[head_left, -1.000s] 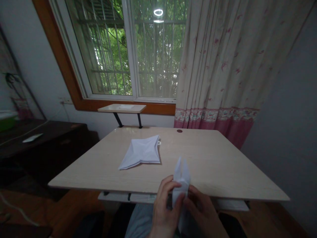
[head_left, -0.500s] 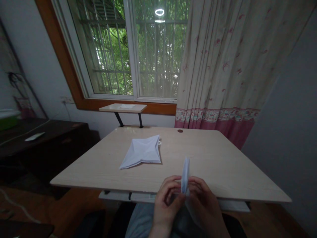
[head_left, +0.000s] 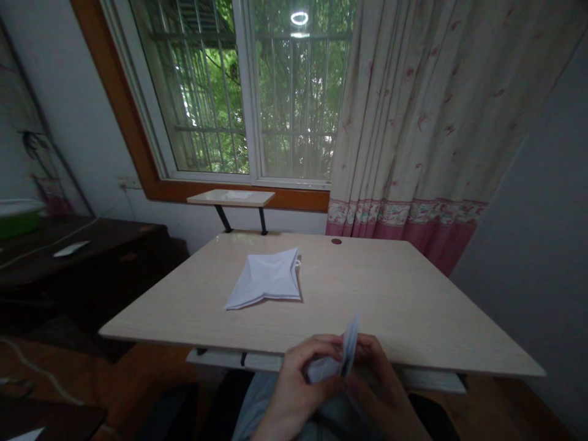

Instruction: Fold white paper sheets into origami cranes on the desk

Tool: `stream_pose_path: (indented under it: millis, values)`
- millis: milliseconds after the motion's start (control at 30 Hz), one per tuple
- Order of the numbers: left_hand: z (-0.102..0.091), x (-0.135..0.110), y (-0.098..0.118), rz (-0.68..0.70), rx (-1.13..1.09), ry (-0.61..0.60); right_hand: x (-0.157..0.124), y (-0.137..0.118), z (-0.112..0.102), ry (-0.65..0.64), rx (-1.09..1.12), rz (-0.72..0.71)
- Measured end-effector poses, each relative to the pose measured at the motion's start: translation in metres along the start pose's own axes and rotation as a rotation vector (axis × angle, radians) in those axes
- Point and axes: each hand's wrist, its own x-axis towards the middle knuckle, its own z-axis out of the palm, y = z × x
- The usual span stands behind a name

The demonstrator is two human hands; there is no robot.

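Between my two hands, just over the desk's front edge, is a folded sheet of white paper (head_left: 350, 344) seen nearly edge-on and a little blurred. My left hand (head_left: 301, 376) grips it from the left, thumb below and fingers curled above. From the right, my right hand (head_left: 379, 380) holds the same paper, its lower fingers in shadow. A paler flap of the paper shows inside the curl of my left hand. Farther off on the desk lies a stack of folded white paper (head_left: 266, 278) with pointed corners, apart from both hands.
The pale wooden desk (head_left: 390, 294) has a small raised shelf (head_left: 232, 197) at its back left. A small clear object (head_left: 298, 261) sits beside the paper stack. A dark side table (head_left: 138, 245) stands at left; a curtain (head_left: 399, 122) hangs at right.
The paper in my hands has sunk lower and tilts more to the right. My left hand has turned, showing more of a flap. The stack stays put on the desk.
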Motion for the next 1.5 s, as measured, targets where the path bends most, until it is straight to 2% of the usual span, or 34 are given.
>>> stream_pose_path:
  millis: [133,333,467,633,767,867,967,1000,1067,1133,1233,1300,1433,1500]
  values:
    - [-0.005,0.002,0.005,0.027,0.052,0.005,-0.006,-0.003,-0.008,-0.007,-0.13,0.0]
    - [-0.004,0.005,0.003,0.075,0.082,0.025,-0.015,0.016,-0.007,0.15,-0.128,0.045]
    - [0.001,0.003,0.002,0.115,0.064,0.009,-0.009,0.018,0.002,0.093,-0.029,0.116]
    - [0.003,-0.006,-0.007,0.049,0.075,0.074,-0.003,0.009,-0.001,0.164,0.021,-0.018]
    - [0.002,-0.007,-0.019,0.063,0.128,0.178,-0.002,0.013,-0.007,0.256,-0.14,-0.026]
    - [0.004,-0.002,-0.021,0.106,0.268,0.193,0.001,0.014,-0.005,0.322,-0.276,0.035]
    - [0.01,0.002,-0.015,0.208,0.39,0.207,0.007,0.005,0.001,0.226,-0.281,0.06]
    - [0.013,0.003,-0.012,0.252,0.42,0.219,0.008,0.0,0.003,0.163,-0.271,0.041]
    - [0.017,0.004,-0.005,0.34,0.49,0.245,0.009,-0.01,0.006,0.128,-0.31,-0.027]
    - [0.021,0.003,0.002,0.435,0.571,0.258,0.009,-0.018,0.007,0.147,-0.409,-0.109]
    - [0.024,0.001,0.012,0.577,0.668,0.22,0.009,-0.027,0.007,0.241,-0.561,-0.268]
    - [0.023,0.0,0.017,0.645,0.717,0.196,0.01,-0.032,0.006,0.247,-0.559,-0.377]
    - [0.012,-0.003,0.024,0.728,0.71,0.172,0.008,-0.041,0.002,0.032,-0.4,-0.55]
    - [0.004,-0.006,0.029,0.809,0.65,0.096,0.002,-0.041,-0.004,-0.026,-0.393,-0.602]
